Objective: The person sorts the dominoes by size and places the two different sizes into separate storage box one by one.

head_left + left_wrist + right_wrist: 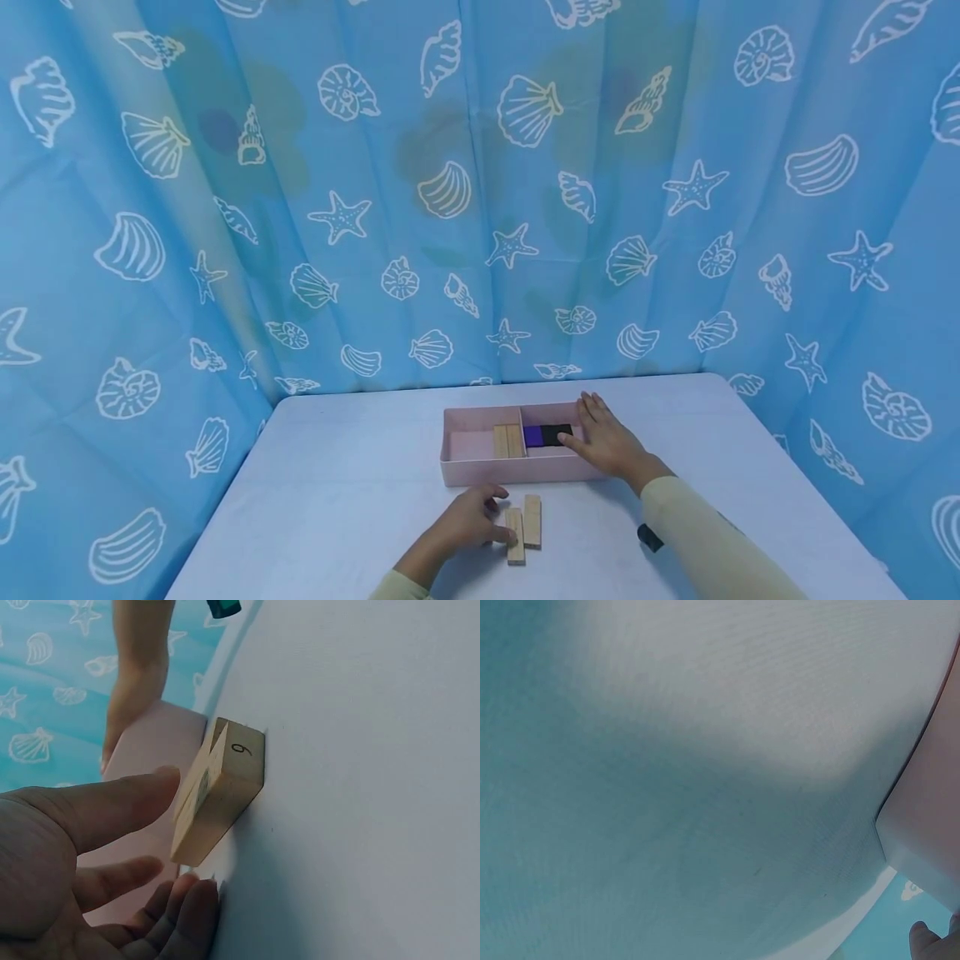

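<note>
Two wooden blocks (532, 521) lie side by side on the table, in front of a pink box (480, 472). My left hand (468, 521) is at the left one, thumb tip close to its side and fingers spread apart; in the left wrist view, a small number shows on the block's end (244, 754). My right hand (611, 442) rests at the right end of the box, fingers extended over its rim and thumb near a black block (557, 434). Only fingertips (922, 937) of it show in the right wrist view.
A divider splits the box; more wooden blocks (507, 442) stand in its left compartment, and a purple block (533, 437) sits beside the black one in the right. A small dark object (649, 537) lies by my right forearm. Behind the white table (337, 500) hangs a blue shell-patterned curtain (510, 275).
</note>
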A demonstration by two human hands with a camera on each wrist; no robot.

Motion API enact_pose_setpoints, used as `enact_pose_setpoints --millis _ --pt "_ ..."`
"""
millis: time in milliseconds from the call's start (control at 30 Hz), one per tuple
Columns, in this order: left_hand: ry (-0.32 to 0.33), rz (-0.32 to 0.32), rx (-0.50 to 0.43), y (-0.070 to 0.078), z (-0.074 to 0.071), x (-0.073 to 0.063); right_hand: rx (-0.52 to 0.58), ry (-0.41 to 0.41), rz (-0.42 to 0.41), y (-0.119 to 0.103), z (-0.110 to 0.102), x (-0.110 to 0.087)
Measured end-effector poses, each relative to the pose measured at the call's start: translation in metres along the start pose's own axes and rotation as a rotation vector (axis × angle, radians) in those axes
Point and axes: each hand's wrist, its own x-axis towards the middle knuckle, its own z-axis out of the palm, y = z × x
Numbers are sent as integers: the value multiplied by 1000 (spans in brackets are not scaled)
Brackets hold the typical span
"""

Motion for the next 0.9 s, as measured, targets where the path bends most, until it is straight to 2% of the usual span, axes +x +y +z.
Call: enact_pose_setpoints --millis 133,333,533,733,900 --pt "0 4 59 -1 3 0 4 -7 -3 0 0 -1" --pt "1 52 116 -2 7 -5 -2 -16 0 0 -3 -2" --pt "14 46 199 -4 12 -6 1 -16 3 1 0 -1" --pt "17 53 207 -2 15 -8 2 -20 -8 2 2 -1" --pt "42 109 201 3 16 -11 0 -1 -20 3 -1 -1"
